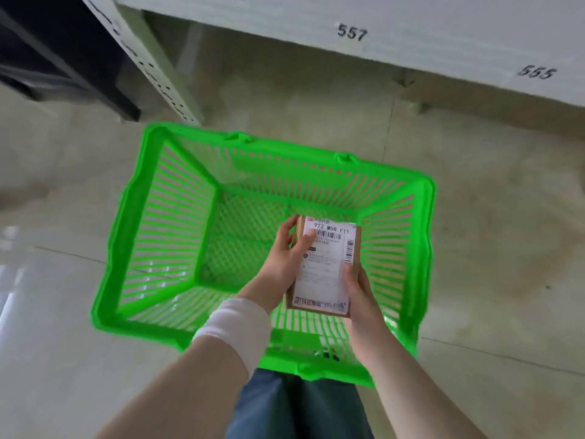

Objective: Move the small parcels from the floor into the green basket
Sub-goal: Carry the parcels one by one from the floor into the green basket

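Observation:
A bright green slatted plastic basket (164, 217) stands on the floor below me, and nothing lies on its mesh bottom. Over its near right part I hold a small brown cardboard parcel (326, 274) with a white shipping label facing up. My left hand (281, 258) grips the parcel's left edge, thumb on the label. My right hand (357, 289) grips its lower right edge. A white band wraps my left wrist.
A white shelf board (411, 30) marked 557 and 555 runs across the top. A perforated white upright post (158, 68) and a dark unit (63, 58) stand at upper left. Pale tiled floor (506, 217) surrounds the basket. My jeans-clad leg (300, 407) is at the bottom.

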Demonstrator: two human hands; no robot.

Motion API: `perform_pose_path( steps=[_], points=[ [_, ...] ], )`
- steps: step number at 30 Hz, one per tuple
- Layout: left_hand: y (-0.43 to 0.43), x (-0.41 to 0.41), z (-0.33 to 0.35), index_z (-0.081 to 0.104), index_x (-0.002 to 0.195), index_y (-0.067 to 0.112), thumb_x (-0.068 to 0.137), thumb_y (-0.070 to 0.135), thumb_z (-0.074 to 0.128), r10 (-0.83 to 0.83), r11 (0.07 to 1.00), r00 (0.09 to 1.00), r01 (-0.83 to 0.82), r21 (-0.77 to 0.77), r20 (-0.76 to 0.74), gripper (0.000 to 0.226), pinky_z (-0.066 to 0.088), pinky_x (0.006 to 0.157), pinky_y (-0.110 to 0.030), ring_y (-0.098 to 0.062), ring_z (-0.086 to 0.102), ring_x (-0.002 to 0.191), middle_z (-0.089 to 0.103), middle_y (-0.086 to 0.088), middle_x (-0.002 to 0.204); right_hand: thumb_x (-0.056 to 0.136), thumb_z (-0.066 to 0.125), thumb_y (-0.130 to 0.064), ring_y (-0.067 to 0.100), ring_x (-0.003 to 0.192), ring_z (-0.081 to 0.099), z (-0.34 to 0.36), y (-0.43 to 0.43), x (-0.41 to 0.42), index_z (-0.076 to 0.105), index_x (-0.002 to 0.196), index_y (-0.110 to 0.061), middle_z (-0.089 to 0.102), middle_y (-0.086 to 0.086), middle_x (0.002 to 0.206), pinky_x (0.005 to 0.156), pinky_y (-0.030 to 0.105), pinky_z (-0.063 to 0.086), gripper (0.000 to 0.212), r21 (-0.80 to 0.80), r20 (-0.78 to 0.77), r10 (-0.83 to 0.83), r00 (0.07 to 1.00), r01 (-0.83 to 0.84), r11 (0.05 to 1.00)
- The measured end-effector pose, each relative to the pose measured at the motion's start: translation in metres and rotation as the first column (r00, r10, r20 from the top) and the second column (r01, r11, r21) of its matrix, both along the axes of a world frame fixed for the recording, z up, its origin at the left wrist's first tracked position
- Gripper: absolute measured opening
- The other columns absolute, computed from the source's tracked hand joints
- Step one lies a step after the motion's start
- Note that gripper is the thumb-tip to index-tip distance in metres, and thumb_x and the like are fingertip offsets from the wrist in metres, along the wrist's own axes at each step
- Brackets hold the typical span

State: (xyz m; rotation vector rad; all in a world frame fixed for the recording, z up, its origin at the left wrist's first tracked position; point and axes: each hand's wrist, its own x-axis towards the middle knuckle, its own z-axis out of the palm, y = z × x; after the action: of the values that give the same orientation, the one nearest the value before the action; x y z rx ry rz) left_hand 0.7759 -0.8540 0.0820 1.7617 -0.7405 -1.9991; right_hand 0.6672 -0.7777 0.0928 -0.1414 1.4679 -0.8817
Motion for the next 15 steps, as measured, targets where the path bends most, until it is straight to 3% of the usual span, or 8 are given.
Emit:
perform_pose_path(
  steps=[3, 7, 11, 13, 15],
  points=[
    [-0.01, -0.01, -0.067, 0.031, 0.139, 0.028, 0.092, 0.035, 0.049, -0.043, 0.999, 0.999, 0.044, -0.031, 0.03, 0.05, 0.057, 0.074, -0.028, -0.015, 0.062, 0.095, 0.051, -0.007, 0.136, 0.087, 0.045, -0.043, 0.023, 0.118, 0.059, -0.071, -0.01, -0.004, 0.03, 0.145, -0.031, 0.054, 0.0, 0.138, 0.086, 0.034, 0.053, 0.062, 0.01, -0.026, -0.022, 0.999, 0.022, 1.0],
    [-0.018, -0.013, -0.116, 0.03, 0.139, 0.028, 0.094, 0.036, 0.046, -0.073, 0.996, 0.991, 0.078, -0.04, 0.114, 0.049, 0.054, 0.088, -0.039, -0.023, 0.06, 0.109, 0.051, -0.008, 0.136, 0.097, 0.037, -0.037, 0.028, 0.127, 0.051, -0.128, -0.019, -0.002, 0.019, 0.149, -0.031, 0.043, 0.003, 0.148, 0.102, 0.045, 0.044, 0.056, 0.089, -0.128, 0.012, 0.992, -0.001, 0.996],
    [-0.022, -0.014, -0.13, 0.028, 0.141, 0.025, 0.095, 0.031, 0.044, -0.104, 0.994, 0.976, 0.111, -0.026, 0.193, 0.048, 0.051, 0.072, -0.026, -0.02, 0.059, 0.101, 0.052, -0.008, 0.134, 0.098, 0.038, -0.035, 0.025, 0.129, 0.047, -0.141, -0.022, 0.0, 0.021, 0.15, -0.026, 0.039, 0.003, 0.15, 0.093, 0.032, 0.043, 0.055, 0.14, -0.184, 0.088, 0.979, -0.062, 0.988],
    [-0.023, -0.014, -0.128, 0.028, 0.141, 0.024, 0.095, 0.03, 0.045, -0.122, 0.991, 0.972, 0.131, -0.029, 0.202, 0.05, 0.05, 0.071, -0.023, -0.019, 0.058, 0.102, 0.05, -0.008, 0.135, 0.097, 0.04, -0.034, 0.025, 0.128, 0.049, -0.14, -0.023, -0.001, 0.02, 0.15, -0.026, 0.042, 0.003, 0.148, 0.091, 0.032, 0.044, 0.057, 0.167, -0.215, 0.086, 0.973, -0.05, 0.985],
    [-0.025, -0.012, -0.122, 0.029, 0.141, 0.023, 0.093, 0.032, 0.048, -0.153, 0.985, 0.959, 0.168, -0.046, 0.237, 0.052, 0.046, 0.076, -0.021, -0.015, 0.053, 0.106, 0.044, -0.006, 0.141, 0.096, 0.042, -0.037, 0.027, 0.128, 0.049, -0.138, -0.021, -0.003, 0.018, 0.15, -0.027, 0.043, 0.003, 0.147, 0.099, 0.037, 0.045, 0.06, 0.225, -0.252, 0.044, 0.967, 0.014, 0.974]
  ],
)
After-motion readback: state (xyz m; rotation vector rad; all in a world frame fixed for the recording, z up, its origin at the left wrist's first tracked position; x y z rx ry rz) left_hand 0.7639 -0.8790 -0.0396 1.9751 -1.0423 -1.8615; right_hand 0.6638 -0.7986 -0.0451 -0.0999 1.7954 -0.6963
